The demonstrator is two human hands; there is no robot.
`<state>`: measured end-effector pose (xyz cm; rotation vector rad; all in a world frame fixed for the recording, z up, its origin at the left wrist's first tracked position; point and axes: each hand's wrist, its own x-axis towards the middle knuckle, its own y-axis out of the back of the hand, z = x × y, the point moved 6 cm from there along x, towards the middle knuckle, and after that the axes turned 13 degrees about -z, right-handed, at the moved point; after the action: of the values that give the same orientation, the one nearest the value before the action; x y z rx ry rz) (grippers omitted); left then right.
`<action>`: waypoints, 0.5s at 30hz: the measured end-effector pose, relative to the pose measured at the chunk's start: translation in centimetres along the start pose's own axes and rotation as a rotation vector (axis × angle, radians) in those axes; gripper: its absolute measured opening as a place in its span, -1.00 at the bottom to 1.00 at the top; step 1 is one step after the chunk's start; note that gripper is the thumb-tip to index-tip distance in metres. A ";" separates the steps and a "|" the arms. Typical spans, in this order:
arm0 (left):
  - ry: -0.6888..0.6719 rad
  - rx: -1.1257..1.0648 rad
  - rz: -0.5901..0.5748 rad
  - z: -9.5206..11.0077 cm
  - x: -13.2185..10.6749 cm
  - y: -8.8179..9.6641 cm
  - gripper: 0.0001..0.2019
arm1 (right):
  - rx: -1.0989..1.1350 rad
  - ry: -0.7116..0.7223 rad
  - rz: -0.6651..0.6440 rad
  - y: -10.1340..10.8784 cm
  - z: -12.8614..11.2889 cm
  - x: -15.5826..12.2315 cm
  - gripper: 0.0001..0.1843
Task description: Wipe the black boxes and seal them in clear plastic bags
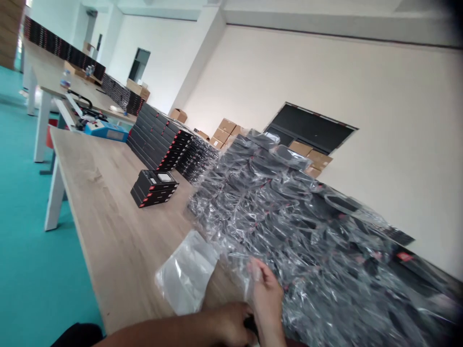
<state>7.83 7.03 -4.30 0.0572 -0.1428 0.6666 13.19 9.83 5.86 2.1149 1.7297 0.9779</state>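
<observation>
My right hand [266, 295] is raised near the bottom centre, its thumb and fingers pinched together on a clear plastic bag [237, 262]. Just below and left of it, my left hand [234, 324] is curled around a small part of a black thing [251, 324], mostly hidden by both hands. A pile of flat clear plastic bags [188, 272] lies on the wooden table left of my hands. Directly beyond and to the right rises a big stack of black boxes wrapped in loose clear plastic [289, 226].
On the wooden table [119, 231] stand a small stack of black boxes [154, 189] and a taller stack of black boxes [155, 137]. A blue machine [106, 130] is at the table's far end. Brown cartons [224, 132] stand by the wall.
</observation>
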 end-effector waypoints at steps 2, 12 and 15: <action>0.115 0.069 0.070 -0.8 -0.3 0.3 -0.53 | -0.050 0.006 0.177 4.4 1.0 -1.2 -0.44; 0.138 0.152 -0.056 2.7 -2.1 1.2 -0.73 | -0.615 0.282 0.407 11.9 3.3 -11.9 -0.45; 0.140 0.195 -0.070 3.0 -2.5 1.1 -0.58 | -0.571 0.270 0.278 9.4 3.1 -11.8 -0.47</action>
<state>4.89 6.04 -1.74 0.2017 0.0592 0.6105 21.51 -3.08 4.83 1.9201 1.0689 1.6645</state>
